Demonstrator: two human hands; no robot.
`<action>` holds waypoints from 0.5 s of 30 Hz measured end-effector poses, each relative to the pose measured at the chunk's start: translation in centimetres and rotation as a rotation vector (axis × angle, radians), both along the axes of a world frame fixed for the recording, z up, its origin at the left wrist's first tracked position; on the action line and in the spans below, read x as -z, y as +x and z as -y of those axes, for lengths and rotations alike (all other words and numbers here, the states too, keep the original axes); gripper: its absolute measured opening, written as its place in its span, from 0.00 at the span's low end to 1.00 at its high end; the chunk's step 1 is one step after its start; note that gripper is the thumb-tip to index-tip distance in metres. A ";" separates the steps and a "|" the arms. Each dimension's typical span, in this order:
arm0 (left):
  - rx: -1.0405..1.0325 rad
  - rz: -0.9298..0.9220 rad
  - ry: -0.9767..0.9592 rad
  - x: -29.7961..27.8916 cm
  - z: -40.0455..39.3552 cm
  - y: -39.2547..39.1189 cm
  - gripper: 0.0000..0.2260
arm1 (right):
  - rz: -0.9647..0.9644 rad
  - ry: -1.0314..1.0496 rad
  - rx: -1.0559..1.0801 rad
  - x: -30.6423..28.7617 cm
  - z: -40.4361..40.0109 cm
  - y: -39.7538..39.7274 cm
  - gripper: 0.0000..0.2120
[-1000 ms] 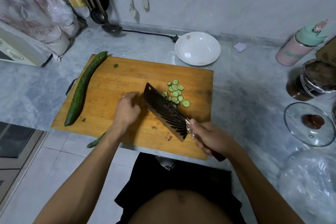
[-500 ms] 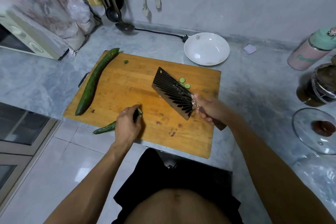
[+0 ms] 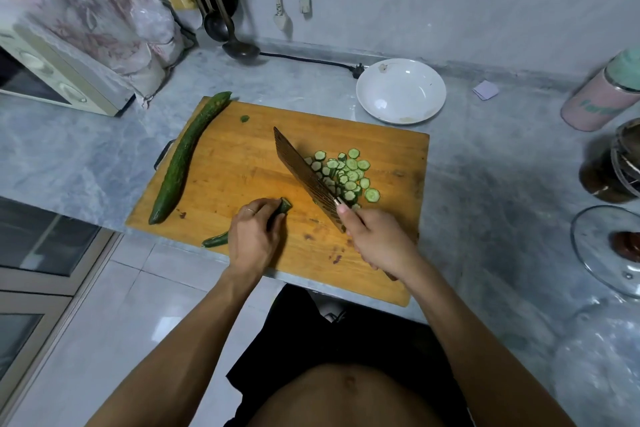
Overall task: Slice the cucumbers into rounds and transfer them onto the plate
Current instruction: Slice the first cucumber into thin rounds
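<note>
On the wooden cutting board (image 3: 242, 166), my left hand (image 3: 254, 239) grips a partly cut cucumber (image 3: 216, 240); its cut end sticks out past my fingers and its tip hangs over the board's near edge. My right hand (image 3: 375, 241) holds the handle of a dark cleaver (image 3: 304, 178), whose blade stands on edge against a pile of several cucumber rounds (image 3: 348, 175) to its right. A whole cucumber (image 3: 183, 156) lies along the board's left edge. The white plate (image 3: 367, 94) sits behind the board, with no slices in it.
A small green scrap (image 3: 245, 118) lies on the board's far side. A ladle (image 3: 239, 48) and power cord (image 3: 311, 61) lie at the back. A pink canister (image 3: 604, 97), a dark jar (image 3: 613, 166) and a glass lid (image 3: 609, 250) stand on the right. An oven (image 3: 52, 80) sits left.
The cleaver blade has turned from lying flat over the slices to standing on edge left of the pile, so the rounds show again. My left hand keeps the cucumber near the front edge.
</note>
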State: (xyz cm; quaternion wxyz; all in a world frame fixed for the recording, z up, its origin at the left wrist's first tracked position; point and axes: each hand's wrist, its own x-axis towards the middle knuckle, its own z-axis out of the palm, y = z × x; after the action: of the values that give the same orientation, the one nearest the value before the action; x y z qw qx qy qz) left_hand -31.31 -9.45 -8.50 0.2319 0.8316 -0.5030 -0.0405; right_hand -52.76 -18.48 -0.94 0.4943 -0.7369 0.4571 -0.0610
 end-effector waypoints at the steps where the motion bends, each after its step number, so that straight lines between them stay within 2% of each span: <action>1: -0.005 -0.007 -0.013 0.3 -0.1 0.1 0.11 | -0.012 -0.033 -0.022 -0.1 -0.3 0.2 0.30; 5: -0.005 -0.021 -0.082 0.8 0.2 0.2 0.11 | -0.046 -0.100 -0.098 -0.6 -1.8 0.9 0.25; 15: 0.070 0.049 -0.169 1.9 0.1 1.0 0.16 | -0.129 -0.216 -0.170 -1.0 -3.8 1.2 0.24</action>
State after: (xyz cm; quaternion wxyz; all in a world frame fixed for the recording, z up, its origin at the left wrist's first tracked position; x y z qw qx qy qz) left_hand -30.34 -9.52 -10.40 0.2875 0.7918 -0.5388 0.0143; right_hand -51.52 -14.65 0.05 0.3850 -0.8243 0.4147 -0.0202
